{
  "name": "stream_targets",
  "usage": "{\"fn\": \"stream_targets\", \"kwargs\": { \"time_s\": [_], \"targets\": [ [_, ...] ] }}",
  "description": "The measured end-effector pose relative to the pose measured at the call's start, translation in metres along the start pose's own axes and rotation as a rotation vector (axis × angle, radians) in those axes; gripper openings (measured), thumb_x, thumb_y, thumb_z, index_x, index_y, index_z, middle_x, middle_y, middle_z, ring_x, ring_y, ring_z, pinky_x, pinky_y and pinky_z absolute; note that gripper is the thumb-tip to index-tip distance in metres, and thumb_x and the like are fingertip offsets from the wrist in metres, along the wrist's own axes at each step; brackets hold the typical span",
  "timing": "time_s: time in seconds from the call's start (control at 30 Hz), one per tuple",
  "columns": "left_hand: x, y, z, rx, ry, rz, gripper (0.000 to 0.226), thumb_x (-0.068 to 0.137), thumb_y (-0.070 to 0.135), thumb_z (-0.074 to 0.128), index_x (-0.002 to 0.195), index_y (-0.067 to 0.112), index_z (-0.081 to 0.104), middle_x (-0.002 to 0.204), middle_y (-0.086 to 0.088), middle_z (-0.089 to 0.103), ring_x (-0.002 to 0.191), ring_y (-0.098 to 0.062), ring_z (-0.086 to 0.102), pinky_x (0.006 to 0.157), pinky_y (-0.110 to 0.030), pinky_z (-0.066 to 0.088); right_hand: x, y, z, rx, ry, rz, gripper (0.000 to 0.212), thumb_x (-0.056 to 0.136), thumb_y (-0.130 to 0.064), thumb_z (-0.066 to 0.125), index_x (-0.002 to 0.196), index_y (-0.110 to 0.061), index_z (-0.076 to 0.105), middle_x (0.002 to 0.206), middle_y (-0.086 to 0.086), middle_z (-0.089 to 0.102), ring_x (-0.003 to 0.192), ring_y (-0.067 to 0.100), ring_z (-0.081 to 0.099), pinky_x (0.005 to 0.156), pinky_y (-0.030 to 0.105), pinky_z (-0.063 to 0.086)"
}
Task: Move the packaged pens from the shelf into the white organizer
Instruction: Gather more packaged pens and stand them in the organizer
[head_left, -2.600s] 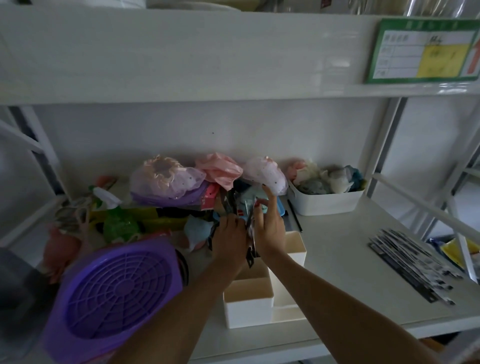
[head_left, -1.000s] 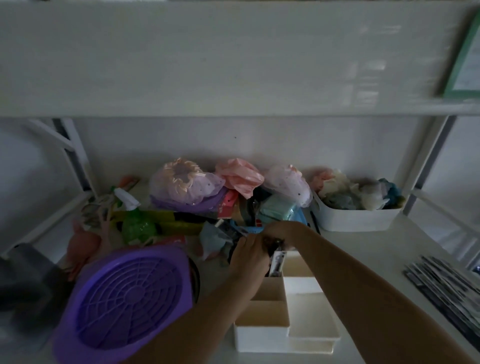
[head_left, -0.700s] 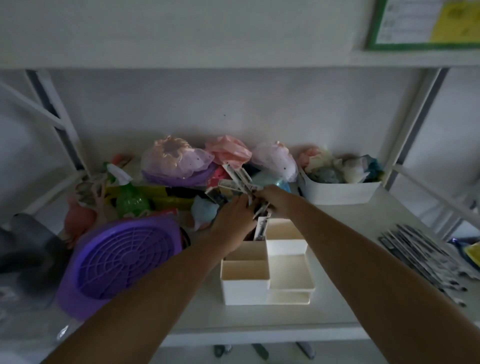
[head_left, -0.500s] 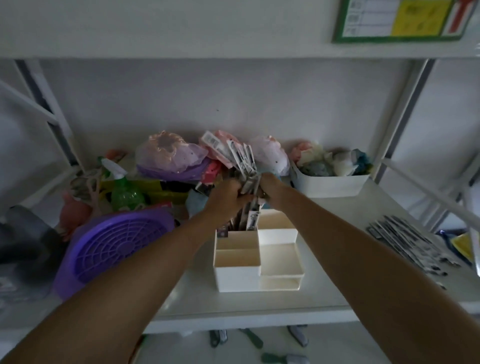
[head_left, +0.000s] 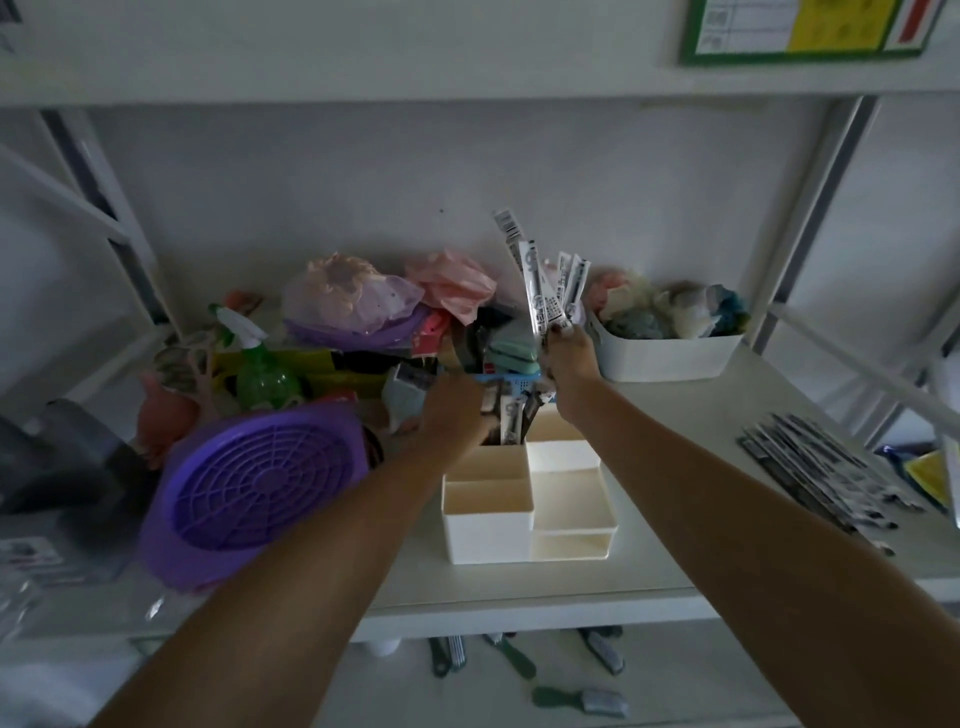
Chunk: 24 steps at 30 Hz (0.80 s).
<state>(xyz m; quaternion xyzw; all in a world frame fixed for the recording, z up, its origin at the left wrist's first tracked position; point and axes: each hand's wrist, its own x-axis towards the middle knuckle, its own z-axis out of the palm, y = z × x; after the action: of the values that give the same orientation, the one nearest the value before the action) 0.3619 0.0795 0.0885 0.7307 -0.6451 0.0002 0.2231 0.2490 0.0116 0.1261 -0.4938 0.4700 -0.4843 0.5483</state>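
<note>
Done: a few pens (head_left: 511, 422) stand in the white organizer's (head_left: 524, 499) back slot.
Right hand (head_left: 569, 358): fingers closed around a raised bunch of pens (head_left: 550, 291).
Left hand (head_left: 454, 415): fingers at the slot, grip unclear.
Left: loose pen pile (head_left: 815, 467) on the shelf.

The white shelf (head_left: 675, 410) carries a white organizer (head_left: 524, 499), a purple basket (head_left: 260, 483), a white bin (head_left: 670, 353) and loose packaged pens (head_left: 810, 467).

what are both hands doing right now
Left hand: at the pens in the white organizer; grip cannot be told.
Right hand: closed on a raised bunch of packaged pens.
</note>
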Motion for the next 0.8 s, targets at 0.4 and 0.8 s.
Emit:
{"fn": "stream_targets", "kwargs": {
  "time_s": [0.4, 0.8],
  "targets": [
    [0.011, 0.006, -0.072, -1.018, 0.18, -0.156, 0.059, 0.081, 0.044, 0.053, 0.129, 0.012, 0.045, 0.109, 0.001, 0.058, 0.095, -0.006, 0.057, 0.083, -0.022, 0.047, -0.014, -0.015, -0.006, -0.256, -0.055, -0.34, 0.027, 0.096, -0.004, 0.034, 0.122, -0.002, 0.039, 0.095, 0.007, 0.055, 0.06, 0.005, 0.041, 0.037, 0.005, 0.036],
    [0.037, 0.028, -0.111, -0.631, 0.055, 0.034, 0.034, 0.093, 0.013, 0.054, 0.123, -0.002, 0.052, 0.115, -0.018, 0.065, 0.102, -0.024, 0.061, 0.078, -0.024, 0.047, -0.029, -0.026, 0.034, -0.677, -0.242, -0.653, 0.03, 0.098, -0.012, 0.033, 0.124, 0.002, 0.04, 0.084, 0.006, 0.058, 0.06, 0.002, 0.048, 0.062, 0.004, 0.047]
  ]
}}
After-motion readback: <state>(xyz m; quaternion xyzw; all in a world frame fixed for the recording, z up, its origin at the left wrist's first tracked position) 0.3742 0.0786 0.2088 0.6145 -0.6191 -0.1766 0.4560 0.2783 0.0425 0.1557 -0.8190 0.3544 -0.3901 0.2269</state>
